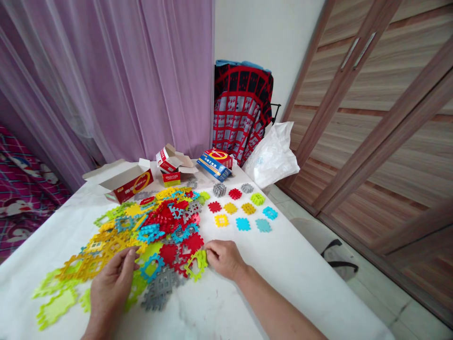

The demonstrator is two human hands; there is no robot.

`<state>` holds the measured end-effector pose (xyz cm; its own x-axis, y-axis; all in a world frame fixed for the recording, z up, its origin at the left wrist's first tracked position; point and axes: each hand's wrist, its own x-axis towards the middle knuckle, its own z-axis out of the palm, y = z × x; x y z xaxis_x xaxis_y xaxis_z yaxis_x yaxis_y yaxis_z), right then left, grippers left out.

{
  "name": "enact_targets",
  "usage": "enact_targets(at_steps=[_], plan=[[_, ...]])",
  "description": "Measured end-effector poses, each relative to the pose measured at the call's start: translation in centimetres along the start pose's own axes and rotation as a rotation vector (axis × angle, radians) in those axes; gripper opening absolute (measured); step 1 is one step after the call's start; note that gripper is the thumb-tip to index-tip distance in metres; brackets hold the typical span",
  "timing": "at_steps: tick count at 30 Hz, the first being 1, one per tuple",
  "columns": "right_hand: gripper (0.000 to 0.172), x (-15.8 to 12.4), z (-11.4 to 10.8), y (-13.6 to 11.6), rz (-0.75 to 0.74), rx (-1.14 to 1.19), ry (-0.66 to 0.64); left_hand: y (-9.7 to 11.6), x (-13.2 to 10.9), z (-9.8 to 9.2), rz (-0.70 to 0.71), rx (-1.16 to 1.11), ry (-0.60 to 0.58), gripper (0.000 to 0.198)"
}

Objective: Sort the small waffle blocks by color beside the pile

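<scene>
A heap of plastic interlocking building pieces, in yellow, red, lime green, blue and grey, covers the left and middle of the table. My left hand point(113, 279) rests over the near part of the heap, beside the mustard-yellow pieces point(88, 264). Its fingers are curled with thumb and forefinger close together; what they hold, if anything, is hidden. At the heap's right edge, my right hand point(223, 257) is closed, its fingertips on a lime-green interlocking piece point(197, 265). Grey pieces point(161, 285) and a blue frame piece point(152, 267) lie between the hands.
Right of the heap, several pieces stand in rows by colour, including a yellow frame point(222, 220) and a blue square point(243, 224). Open cardboard boxes point(132, 182) and a blue box point(214, 165) line the back. A white plastic bag point(272, 156) stands at the far right edge.
</scene>
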<state>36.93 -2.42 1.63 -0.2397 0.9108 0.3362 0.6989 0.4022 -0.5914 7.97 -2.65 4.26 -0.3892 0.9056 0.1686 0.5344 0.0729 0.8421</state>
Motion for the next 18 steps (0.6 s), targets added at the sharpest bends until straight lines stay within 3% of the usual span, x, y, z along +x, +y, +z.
enact_targets(at_steps=[6,18], plan=[[0.023,0.5,0.5,0.6,0.148,0.02,0.009,0.0,-0.5,-0.7,-0.071,0.103,0.131,0.048],[0.026,0.7,0.7,1.3,0.127,0.083,0.013,-0.6,-2.3,-1.8,-0.17,0.08,0.29,0.044]])
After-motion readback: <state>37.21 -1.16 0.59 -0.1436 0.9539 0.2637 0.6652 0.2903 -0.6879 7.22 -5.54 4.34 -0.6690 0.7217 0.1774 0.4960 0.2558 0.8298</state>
